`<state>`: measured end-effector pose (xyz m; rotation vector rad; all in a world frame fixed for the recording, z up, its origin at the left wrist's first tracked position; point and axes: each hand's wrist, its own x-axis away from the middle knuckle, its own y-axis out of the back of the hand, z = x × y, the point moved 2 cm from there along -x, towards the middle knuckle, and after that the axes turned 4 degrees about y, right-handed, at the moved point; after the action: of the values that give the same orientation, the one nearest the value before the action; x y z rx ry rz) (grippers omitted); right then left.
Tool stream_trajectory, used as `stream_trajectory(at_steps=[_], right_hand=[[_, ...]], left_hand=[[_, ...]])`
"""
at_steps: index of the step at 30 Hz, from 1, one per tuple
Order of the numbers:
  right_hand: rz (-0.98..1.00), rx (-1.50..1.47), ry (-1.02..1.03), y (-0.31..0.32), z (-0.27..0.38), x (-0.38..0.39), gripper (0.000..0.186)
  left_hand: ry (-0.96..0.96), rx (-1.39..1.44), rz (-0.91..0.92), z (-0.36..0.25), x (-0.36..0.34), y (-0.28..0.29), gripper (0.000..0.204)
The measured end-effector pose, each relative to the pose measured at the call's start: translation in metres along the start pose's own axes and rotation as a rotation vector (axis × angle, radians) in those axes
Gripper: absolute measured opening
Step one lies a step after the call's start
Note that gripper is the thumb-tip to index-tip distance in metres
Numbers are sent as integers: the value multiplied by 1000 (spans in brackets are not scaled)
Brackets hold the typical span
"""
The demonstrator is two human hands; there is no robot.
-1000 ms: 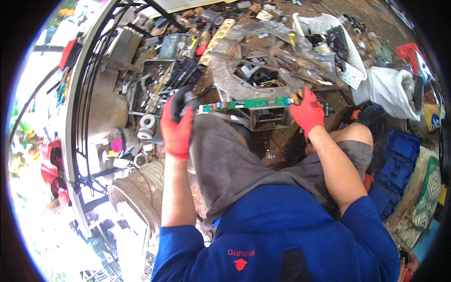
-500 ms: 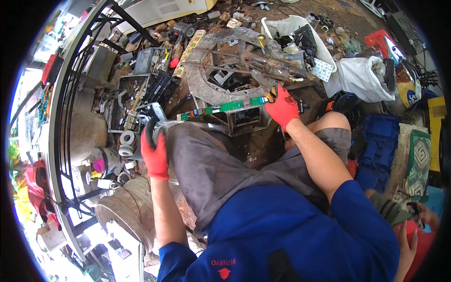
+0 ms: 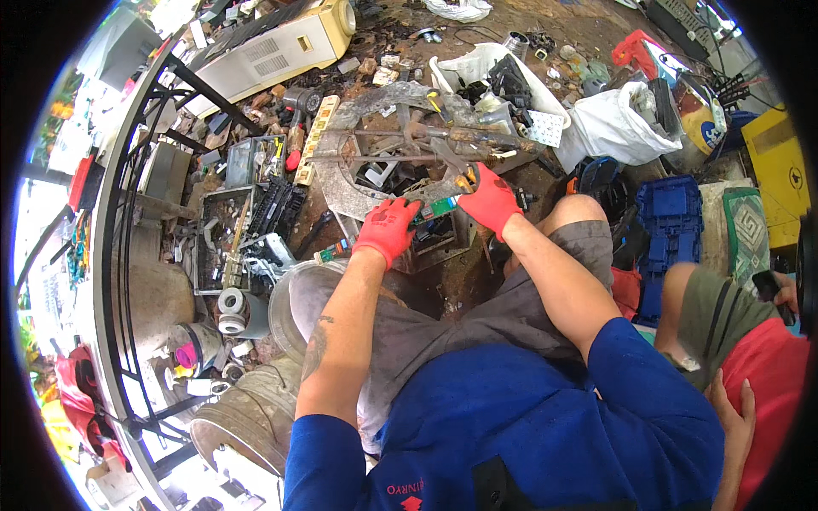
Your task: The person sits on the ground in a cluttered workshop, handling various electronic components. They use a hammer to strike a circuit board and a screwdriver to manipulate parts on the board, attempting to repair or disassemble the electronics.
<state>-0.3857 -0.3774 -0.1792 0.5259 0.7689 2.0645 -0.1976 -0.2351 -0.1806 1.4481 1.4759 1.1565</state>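
Observation:
A long, narrow green circuit board (image 3: 440,207) lies across both my hands, above the near side of a round, worn metal frame (image 3: 334,175). My left hand (image 3: 388,230), in a red glove, is closed over the middle of the board, whose left end sticks out past it. My right hand (image 3: 492,203), gloved in red too, grips the board's right end. By its fingers shows an orange-yellow piece (image 3: 464,180), and a grey metal blade-like part lies just beyond; whether this hand holds them too I cannot tell.
Rods and a yellow-handled tool (image 3: 440,104) lie on the frame. Beyond stands a white bin (image 3: 545,85) of scrap, with a white sack (image 3: 618,128) beside it. Left are a parts tray (image 3: 223,289) and a black metal rack (image 3: 111,255). Another person's hand (image 3: 734,417) is at right.
My left hand has moved right and forward from beside my knee and closed on the board. My right hand keeps its hold. The view has shifted somewhat.

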Motion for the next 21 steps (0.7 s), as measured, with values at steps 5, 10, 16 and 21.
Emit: stream_trajectory(at_steps=[5, 10, 16, 21], right_hand=[[-105, -254, 196, 29, 19, 12, 65], [-233, -492, 277, 60, 69, 25, 68], [-414, -626, 398, 80, 110, 26, 41], [-487, -465, 400, 82, 116, 12, 45]], left_hand=[[74, 62, 85, 0, -6, 6, 60], [59, 55, -77, 11, -3, -3, 57], [197, 4, -66, -10, -7, -7, 58], [241, 88, -164, -8, -6, -11, 59]])
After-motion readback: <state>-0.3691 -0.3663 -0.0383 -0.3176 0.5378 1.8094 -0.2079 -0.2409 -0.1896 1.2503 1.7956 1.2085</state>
